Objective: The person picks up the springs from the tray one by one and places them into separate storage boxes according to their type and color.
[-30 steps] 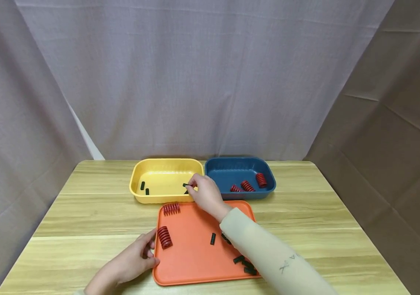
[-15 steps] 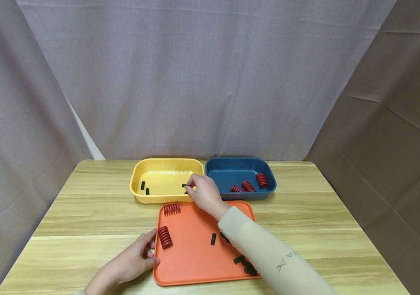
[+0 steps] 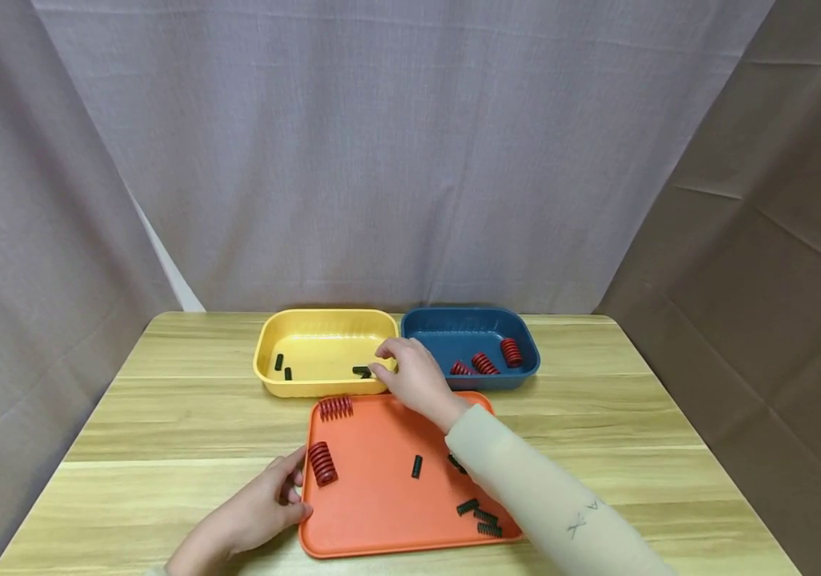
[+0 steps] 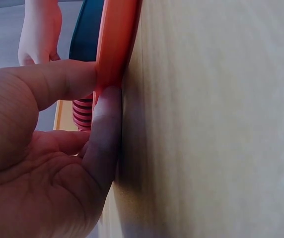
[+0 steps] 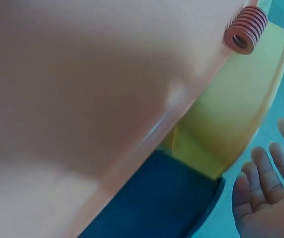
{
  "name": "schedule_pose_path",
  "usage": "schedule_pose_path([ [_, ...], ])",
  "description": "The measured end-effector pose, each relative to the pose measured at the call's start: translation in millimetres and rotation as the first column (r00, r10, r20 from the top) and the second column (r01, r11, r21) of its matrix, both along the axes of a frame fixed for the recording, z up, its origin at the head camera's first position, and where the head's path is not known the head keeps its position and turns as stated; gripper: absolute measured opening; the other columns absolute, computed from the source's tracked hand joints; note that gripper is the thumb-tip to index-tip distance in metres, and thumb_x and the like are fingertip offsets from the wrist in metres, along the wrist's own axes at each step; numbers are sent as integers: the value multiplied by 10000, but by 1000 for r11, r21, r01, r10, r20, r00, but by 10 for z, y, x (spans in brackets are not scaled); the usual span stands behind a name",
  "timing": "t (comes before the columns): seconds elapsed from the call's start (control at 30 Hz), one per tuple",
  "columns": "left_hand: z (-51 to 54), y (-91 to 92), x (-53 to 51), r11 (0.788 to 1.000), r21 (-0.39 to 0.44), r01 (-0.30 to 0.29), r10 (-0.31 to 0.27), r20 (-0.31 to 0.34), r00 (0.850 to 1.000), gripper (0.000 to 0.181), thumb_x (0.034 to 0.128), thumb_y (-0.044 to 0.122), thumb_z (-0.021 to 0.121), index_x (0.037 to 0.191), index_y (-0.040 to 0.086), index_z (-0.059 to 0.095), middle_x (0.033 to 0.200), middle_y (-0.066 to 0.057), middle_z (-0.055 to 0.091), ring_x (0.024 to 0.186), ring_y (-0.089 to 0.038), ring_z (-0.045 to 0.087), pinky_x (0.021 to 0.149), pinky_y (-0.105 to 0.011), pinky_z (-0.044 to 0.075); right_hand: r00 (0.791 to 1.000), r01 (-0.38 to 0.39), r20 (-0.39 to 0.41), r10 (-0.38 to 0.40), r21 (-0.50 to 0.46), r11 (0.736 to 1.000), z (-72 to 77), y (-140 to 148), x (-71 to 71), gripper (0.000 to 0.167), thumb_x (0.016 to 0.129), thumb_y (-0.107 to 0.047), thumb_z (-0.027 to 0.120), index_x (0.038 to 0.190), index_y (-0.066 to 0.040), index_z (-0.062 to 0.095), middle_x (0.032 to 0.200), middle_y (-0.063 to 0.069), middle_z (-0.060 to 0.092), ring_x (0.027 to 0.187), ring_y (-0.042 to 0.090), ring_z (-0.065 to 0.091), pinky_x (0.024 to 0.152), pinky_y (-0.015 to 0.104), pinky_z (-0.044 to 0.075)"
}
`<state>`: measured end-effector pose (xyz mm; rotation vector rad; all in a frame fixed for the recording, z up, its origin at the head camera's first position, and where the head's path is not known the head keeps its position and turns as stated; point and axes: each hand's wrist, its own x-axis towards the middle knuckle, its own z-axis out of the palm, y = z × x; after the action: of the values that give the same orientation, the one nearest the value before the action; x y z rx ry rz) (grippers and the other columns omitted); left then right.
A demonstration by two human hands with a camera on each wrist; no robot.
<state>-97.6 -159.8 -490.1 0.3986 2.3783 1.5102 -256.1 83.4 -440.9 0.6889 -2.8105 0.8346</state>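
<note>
Over the near right corner of the yellow bin [image 3: 324,390], the right hand [image 3: 418,379] has its thumb and fingers parted with nothing between them; dark springs [image 3: 362,371] lie inside the bin just beside the fingertips. The left hand [image 3: 255,506] pinches the left rim of the orange tray [image 3: 374,512], so an uneven lift there could tip it and set the red spring [image 3: 322,464] by that rim rolling. Other small springs [image 3: 467,506] lie on the tray near the right sleeve [image 3: 540,488], which partly hides some; a low forearm could sweep them off the edge
</note>
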Motion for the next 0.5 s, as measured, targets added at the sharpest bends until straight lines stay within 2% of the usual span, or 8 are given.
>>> schedule_pose_path([
  [0.3, -5, 6, -14, 1000, -13, -2, 2, 0, 1000, 860, 798, 19, 733, 1487, -76, 227, 1031, -103, 437, 857, -177, 480, 709, -229, 430, 996, -65, 63, 66, -4, 998, 20, 341, 83, 348, 885, -372, 701, 1145, -144, 661, 1079, 7, 622, 1010, 162, 545, 886, 354, 463],
  [0.5, -20, -5, -12, 999, -31, -9, 9, -12, 1000, 858, 800, 33, 740, 1483, -79, 235, 1022, -91, 440, 858, -180, 480, 707, -231, 430, 984, -127, 125, 124, 13, 992, 22, 559, 209, 390, 866, -380, 720, 1157, -129, 654, 1108, 32, 633, 1024, 160, 562, 908, 365, 460],
])
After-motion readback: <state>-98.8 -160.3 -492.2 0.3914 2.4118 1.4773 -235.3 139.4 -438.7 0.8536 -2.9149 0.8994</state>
